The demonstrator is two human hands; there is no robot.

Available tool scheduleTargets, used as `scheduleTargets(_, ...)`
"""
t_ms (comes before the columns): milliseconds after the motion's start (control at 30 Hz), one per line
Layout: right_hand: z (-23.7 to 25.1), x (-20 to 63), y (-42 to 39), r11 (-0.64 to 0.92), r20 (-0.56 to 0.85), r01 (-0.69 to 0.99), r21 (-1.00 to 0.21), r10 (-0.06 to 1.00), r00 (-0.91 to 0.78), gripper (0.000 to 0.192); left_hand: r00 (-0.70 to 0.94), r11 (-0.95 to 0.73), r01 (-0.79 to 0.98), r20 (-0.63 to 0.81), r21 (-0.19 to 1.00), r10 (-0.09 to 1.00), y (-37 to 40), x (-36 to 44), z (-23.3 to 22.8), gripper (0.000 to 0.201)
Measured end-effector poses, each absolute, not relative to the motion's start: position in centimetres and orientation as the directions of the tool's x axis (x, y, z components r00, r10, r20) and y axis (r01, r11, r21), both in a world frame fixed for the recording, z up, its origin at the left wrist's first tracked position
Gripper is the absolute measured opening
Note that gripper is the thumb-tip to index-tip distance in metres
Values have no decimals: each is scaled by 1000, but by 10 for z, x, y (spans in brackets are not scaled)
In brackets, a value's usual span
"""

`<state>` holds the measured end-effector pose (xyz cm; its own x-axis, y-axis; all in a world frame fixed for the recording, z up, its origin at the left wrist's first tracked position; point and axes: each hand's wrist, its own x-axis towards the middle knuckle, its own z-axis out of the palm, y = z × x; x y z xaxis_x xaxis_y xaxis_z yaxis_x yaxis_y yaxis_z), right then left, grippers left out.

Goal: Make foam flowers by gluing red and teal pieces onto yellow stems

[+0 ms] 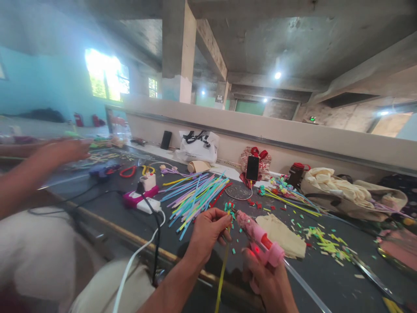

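Glue gun (261, 238) right of strips (198, 195), possibly scissors (127, 172) farther left

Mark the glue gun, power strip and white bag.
Glue gun (259, 237), head view: pink body.
Power strip (133, 198), head view: purple end.
White bag (201, 152), head view: front panel.

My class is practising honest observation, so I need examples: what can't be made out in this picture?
Head view: the pink glue gun's grip is mostly covered by the right hand.
Head view: the yellow stem's lower end is cut off by the bottom edge.
Head view: whether the co-worker's hand holds anything is lost in blur.
Head view: the white bag's contents are hidden by its sides.
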<state>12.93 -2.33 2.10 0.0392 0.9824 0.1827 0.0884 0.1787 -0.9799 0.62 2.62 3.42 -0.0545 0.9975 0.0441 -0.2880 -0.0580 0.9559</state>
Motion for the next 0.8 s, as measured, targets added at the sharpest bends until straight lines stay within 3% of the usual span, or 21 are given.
scheduleTargets(233, 22, 128, -24, 174, 177, 95, -980, 984, 34, 55, -76, -58, -278, 38, 959, 996, 27, 6, 34, 18)
scheduleTargets(800, 21, 129, -25, 160, 166, 135, -978, 986, 33, 59, -60, -46, -280, 31, 959, 998, 29, 5, 31, 19)
